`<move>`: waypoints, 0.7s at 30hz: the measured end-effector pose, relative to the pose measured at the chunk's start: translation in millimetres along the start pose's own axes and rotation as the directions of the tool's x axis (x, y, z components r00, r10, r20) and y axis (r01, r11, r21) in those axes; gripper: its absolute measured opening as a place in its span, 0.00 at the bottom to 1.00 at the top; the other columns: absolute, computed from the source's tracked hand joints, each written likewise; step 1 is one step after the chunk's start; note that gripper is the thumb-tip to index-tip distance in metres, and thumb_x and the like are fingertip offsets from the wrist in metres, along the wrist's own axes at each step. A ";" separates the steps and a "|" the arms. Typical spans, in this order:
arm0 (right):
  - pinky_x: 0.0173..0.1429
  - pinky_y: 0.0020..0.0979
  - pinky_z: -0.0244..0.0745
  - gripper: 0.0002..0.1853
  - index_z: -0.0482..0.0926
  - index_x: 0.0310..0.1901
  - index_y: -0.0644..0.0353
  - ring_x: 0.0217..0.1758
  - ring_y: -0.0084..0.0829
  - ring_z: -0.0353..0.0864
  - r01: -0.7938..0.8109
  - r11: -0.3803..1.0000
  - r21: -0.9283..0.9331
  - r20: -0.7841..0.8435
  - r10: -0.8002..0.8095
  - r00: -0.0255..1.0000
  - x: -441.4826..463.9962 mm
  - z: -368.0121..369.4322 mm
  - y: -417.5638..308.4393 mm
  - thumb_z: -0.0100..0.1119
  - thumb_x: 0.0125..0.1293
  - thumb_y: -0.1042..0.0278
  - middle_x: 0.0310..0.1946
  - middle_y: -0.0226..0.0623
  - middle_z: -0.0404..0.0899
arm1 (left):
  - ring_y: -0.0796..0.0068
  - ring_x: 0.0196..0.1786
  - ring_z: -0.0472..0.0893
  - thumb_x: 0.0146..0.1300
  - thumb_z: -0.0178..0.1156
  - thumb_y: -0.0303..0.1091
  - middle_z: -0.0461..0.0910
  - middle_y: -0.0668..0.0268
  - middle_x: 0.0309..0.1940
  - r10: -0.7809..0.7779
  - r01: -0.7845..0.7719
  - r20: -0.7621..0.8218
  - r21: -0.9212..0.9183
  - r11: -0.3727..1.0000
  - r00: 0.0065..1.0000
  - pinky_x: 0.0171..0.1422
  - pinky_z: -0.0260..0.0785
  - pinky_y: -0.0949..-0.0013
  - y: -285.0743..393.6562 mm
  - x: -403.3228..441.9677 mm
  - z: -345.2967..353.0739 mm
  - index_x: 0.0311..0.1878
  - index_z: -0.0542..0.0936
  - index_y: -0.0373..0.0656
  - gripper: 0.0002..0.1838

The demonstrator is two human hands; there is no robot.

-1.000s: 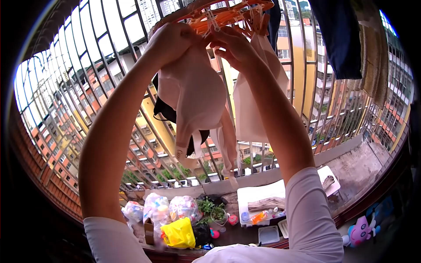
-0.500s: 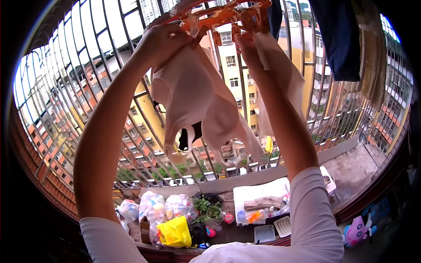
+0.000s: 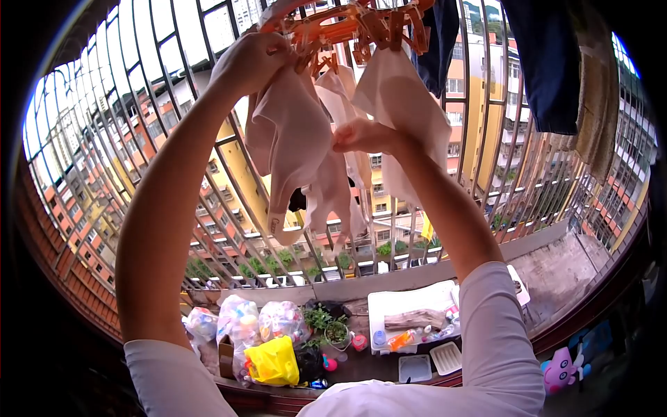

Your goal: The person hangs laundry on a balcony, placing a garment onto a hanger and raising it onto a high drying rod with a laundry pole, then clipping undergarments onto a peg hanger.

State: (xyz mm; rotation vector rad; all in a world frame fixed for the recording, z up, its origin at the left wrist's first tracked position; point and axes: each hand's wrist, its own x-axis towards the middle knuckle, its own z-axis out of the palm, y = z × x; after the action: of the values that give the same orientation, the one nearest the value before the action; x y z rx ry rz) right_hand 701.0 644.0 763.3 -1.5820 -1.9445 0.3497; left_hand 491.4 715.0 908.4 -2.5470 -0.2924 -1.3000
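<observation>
A round orange clip hanger (image 3: 333,31) with several pegs hangs at the top. Below its left side hangs a pale, smooth-cupped bra (image 3: 295,128) with small lettering on its lower band. My left hand (image 3: 253,61) is closed at the bra's top edge, close to the pegs; its fingertips are partly hidden. Lower down, my right hand (image 3: 368,135) reaches across with bent fingers pinching at the bra's right side. Another pale cloth (image 3: 406,90) hangs from a peg just behind my right wrist.
Window bars (image 3: 167,139) stand in front. Dark blue clothing (image 3: 545,69) and a brown towel (image 3: 594,104) hang at right. On the ledge below are a yellow bag (image 3: 272,361), clear bags of bottles (image 3: 238,320), potted plants (image 3: 336,332) and a white tray (image 3: 379,306).
My right hand has left the pegs and come down and left to the bra's side. The bra has bunched together, and the pale cloth at right has swung left with the hanger.
</observation>
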 end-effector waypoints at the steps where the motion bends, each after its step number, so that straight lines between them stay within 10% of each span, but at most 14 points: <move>1: 0.49 0.25 0.65 0.19 0.73 0.45 0.60 0.44 0.24 0.71 0.001 1.000 -0.002 0.000 -0.001 1.000 2.9 -1.2 5.9 0.59 0.55 0.58 0.39 0.33 0.74 | 0.67 0.33 0.78 0.50 0.56 0.45 0.79 0.63 0.31 0.000 0.000 -0.003 0.000 1.000 1.000 0.41 0.69 0.67 -0.7 0.5 -0.4 0.36 0.81 0.53 0.12; 4: 0.51 0.24 0.62 0.20 0.70 0.50 0.57 0.45 0.19 0.69 0.046 0.943 0.330 -0.097 -0.014 0.995 -0.4 -3.7 -1.7 0.56 0.57 0.61 0.43 0.29 0.72 | 0.70 0.31 0.78 0.53 0.57 0.38 0.78 0.63 0.29 -0.159 0.156 0.053 0.053 0.986 0.986 0.32 0.68 0.70 18.3 -9.8 -9.8 0.32 0.79 0.49 0.06; 6: 0.49 0.24 0.63 0.19 0.70 0.49 0.57 0.45 0.20 0.68 0.074 0.917 0.392 -0.137 -0.021 0.990 5.0 -6.5 9.7 0.56 0.56 0.61 0.42 0.28 0.72 | 0.68 0.33 0.78 0.49 0.58 0.33 0.78 0.65 0.30 0.343 -0.063 -0.351 0.613 0.788 0.871 0.34 0.68 0.68 39.1 -22.9 -12.2 0.30 0.79 0.50 0.05; 11: 0.50 0.25 0.64 0.18 0.70 0.49 0.59 0.45 0.21 0.68 0.149 0.923 0.354 -0.378 -0.005 0.926 -21.1 -5.5 -12.2 0.56 0.57 0.64 0.42 0.28 0.72 | 0.70 0.39 0.76 0.46 0.58 0.32 0.78 0.67 0.30 0.333 -0.374 0.236 0.157 0.914 0.913 0.49 0.65 0.65 109.8 -56.1 1.6 0.29 0.79 0.46 0.05; 15: 0.51 0.25 0.65 0.17 0.70 0.48 0.62 0.45 0.21 0.69 0.062 0.971 0.229 -0.545 0.075 0.835 -56.4 -2.0 -25.4 0.55 0.58 0.66 0.42 0.30 0.72 | 0.69 0.48 0.71 0.47 0.59 0.33 0.74 0.67 0.42 0.355 -0.377 0.300 0.018 0.926 0.885 0.57 0.57 0.62 114.4 -69.2 35.2 0.44 0.74 0.46 0.17; 19: 0.50 0.23 0.65 0.14 0.71 0.46 0.64 0.43 0.22 0.70 0.213 0.805 0.554 -0.388 0.023 0.921 -82.9 0.5 -18.0 0.52 0.59 0.70 0.39 0.32 0.73 | 0.69 0.53 0.67 0.48 0.61 0.32 0.70 0.67 0.48 0.325 -0.413 0.439 0.119 0.903 0.838 0.60 0.52 0.58 99.4 -72.8 42.4 0.53 0.67 0.47 0.26; 21: 0.49 0.22 0.65 0.12 0.72 0.44 0.64 0.42 0.22 0.70 0.174 0.760 0.626 -0.412 0.133 0.901 -92.5 6.0 -17.0 0.51 0.59 0.72 0.38 0.32 0.73 | 0.68 0.53 0.68 0.47 0.63 0.34 0.70 0.65 0.46 0.417 -0.436 0.162 0.102 0.894 0.894 0.58 0.55 0.60 90.8 -83.8 44.3 0.51 0.68 0.46 0.26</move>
State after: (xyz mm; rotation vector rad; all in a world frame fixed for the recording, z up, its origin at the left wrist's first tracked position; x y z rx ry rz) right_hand 693.9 552.5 741.7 -1.0479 -1.2804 0.5421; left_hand 503.5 638.8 802.2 -2.4023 0.1489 -0.9097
